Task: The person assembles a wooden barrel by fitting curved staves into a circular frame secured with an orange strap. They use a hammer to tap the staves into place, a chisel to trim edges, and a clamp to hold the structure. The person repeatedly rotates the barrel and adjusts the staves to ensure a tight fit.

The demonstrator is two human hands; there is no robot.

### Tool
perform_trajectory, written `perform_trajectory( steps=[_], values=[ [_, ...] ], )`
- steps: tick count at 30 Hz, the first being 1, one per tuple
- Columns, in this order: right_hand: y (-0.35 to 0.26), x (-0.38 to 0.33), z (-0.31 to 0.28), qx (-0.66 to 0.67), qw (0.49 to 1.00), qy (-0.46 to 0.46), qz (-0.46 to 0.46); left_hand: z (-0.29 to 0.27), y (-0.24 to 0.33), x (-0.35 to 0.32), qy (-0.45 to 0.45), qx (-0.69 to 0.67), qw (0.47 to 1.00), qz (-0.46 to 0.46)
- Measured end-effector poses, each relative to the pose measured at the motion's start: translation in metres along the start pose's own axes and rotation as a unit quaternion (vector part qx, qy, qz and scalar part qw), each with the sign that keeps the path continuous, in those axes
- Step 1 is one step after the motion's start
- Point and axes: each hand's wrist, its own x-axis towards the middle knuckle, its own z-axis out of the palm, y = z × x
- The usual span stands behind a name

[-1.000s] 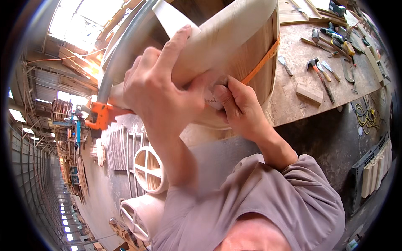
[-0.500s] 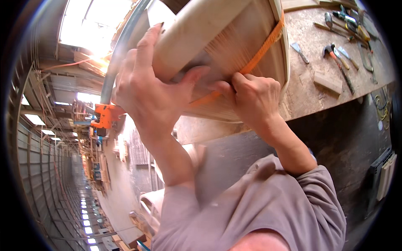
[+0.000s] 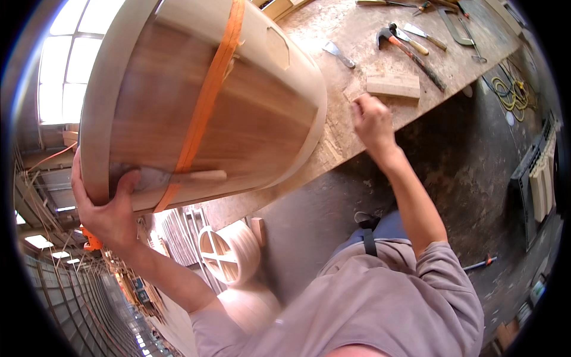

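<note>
A large curved wooden cabinet-like piece [image 3: 262,113], pale at its rims with brown panels, stands on the workbench [image 3: 333,146]. Around it runs an orange strap [image 3: 208,101]. My left hand [image 3: 110,208] grips its lower left edge, fingers behind and thumb in front. Beside that thumb, a putty knife [image 3: 205,176] with a wooden handle lies against the panel, crossing the strap. My right hand [image 3: 375,122] is closed over the bench, fingertips at a small flat light patch of wood. Whether it pinches anything is hidden. Just beyond sits a wooden block [image 3: 394,85].
On the bench lie a claw hammer [image 3: 410,56], a scraper [image 3: 339,55], more scrapers and a C-clamp [image 3: 458,27]. Below the left arm stands a round wooden drum form [image 3: 229,253]. Coiled yellow cable [image 3: 514,98] and a black frame with wooden slats [image 3: 541,178] are at right.
My right hand has left the strap and moved right to the bench near the block. My left hand has shifted down and left along the piece. The view has turned.
</note>
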Motion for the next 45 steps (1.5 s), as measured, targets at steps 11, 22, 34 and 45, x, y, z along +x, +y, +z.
perform_trajectory(
  steps=[11, 22, 34, 45],
  values=[
    [0.234, 0.174, 0.166, -0.312, 0.919, -0.213, -0.116, -0.008, 0.000, -0.004, -0.019, -0.007, 1.000, 0.006],
    [0.171, 0.131, 0.130, 0.042, 0.985, -0.169, -0.023, -0.013, -0.003, -0.002, 0.002, -0.006, 1.000, 0.001],
    [-0.242, 0.058, -0.033, 0.655, 0.664, -0.354, 0.062, -0.012, 0.006, 0.017, -0.061, 0.055, 0.996, 0.042],
    [-0.293, 0.058, -0.039, 0.612, 0.709, -0.327, 0.123, -0.003, 0.009, 0.009, -0.005, 0.092, 0.994, 0.054]
  ],
)
